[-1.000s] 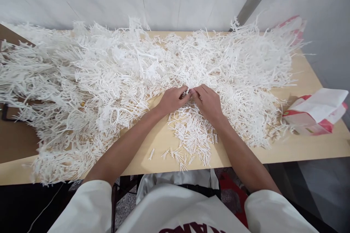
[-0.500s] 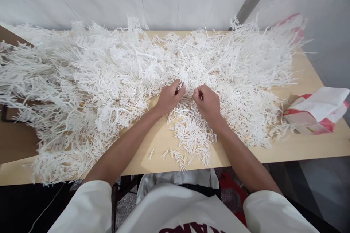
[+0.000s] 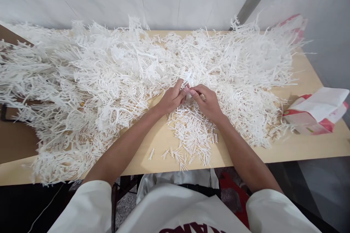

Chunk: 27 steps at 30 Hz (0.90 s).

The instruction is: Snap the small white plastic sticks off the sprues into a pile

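Near the middle of the table, my left hand (image 3: 174,97) is closed on a small white branched plastic piece (image 3: 186,84) whose thin prongs poke out past the fingers. Thumb and forefinger of my right hand (image 3: 205,100) pinch at the same piece, and the fingertips of both hands meet there. Under and beyond the hands spreads a large heap of white branched pieces (image 3: 232,65). Closer to me lies a smaller pile of short white prongs (image 3: 193,136). The exact shape of the held piece is partly hidden by my fingers.
Longer white branched strands (image 3: 104,58) cover the left of the pale wooden table (image 3: 276,154). A cardboard box (image 3: 16,142) stands at the left edge. To the right sits a red and white bag (image 3: 314,113). Behind the table rises a tiled wall (image 3: 161,0).
My right hand has moved left to meet my left hand, and its fingers now pinch the white piece. My left hand stays almost in place. The heaps look unchanged.
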{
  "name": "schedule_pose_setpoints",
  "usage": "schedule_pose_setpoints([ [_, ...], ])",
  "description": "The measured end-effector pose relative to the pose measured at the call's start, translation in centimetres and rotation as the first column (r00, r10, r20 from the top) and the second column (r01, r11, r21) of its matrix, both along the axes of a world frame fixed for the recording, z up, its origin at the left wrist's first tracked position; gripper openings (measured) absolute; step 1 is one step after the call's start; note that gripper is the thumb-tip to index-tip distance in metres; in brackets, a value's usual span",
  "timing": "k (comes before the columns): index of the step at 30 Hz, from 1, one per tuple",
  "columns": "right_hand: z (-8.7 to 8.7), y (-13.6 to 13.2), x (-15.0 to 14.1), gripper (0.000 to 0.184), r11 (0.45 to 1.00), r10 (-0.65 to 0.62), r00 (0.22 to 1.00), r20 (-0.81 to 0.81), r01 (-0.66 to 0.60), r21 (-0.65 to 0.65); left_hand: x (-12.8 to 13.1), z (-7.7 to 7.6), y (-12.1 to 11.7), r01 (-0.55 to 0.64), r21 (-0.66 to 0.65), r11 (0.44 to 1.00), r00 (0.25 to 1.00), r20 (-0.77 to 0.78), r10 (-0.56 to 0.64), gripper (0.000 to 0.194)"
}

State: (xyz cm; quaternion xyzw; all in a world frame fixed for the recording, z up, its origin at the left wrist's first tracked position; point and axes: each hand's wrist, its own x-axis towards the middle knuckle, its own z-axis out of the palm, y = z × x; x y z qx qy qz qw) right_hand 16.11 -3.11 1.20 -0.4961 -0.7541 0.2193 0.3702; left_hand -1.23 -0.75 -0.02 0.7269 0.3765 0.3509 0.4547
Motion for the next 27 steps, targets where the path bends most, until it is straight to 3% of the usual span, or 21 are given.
schedule_pose_setpoints([
  [5,-0.7,0.3,0.3,0.029,1.000,0.017,0.994,0.110,-0.019,0.019,0.0,0.3,-0.1,-0.002,0.021,1.000,1.000,-0.030,0.002,0.027],
  [13,-1.0,-0.2,0.0,0.020,0.961,-0.105,0.978,0.178,0.054,0.270,0.3,0.0,-0.1,-0.074,0.182,0.980,0.972,-0.208,0.112,0.029],
  [17,-0.6,-0.3,-0.4,0.012,0.989,-0.134,0.982,0.135,0.124,0.079,0.2,0.1,-0.2,-0.041,0.209,0.977,0.966,-0.240,0.092,0.029],
  [20,-0.1,-0.2,-0.5,0.017,0.997,-0.062,0.982,0.181,0.071,-0.040,0.1,0.4,-0.2,0.004,0.146,0.989,0.974,-0.224,0.029,0.029],
  [23,0.0,-0.2,-0.4,0.023,0.998,-0.033,0.958,0.286,0.014,0.067,0.2,0.3,-0.2,0.026,0.128,0.991,0.972,-0.235,0.005,0.028],
  [27,-0.5,0.0,-0.1,0.029,0.953,-0.069,0.905,0.419,-0.065,0.296,0.5,0.0,-0.1,-0.005,0.146,0.989,0.968,-0.247,0.042,0.023],
])
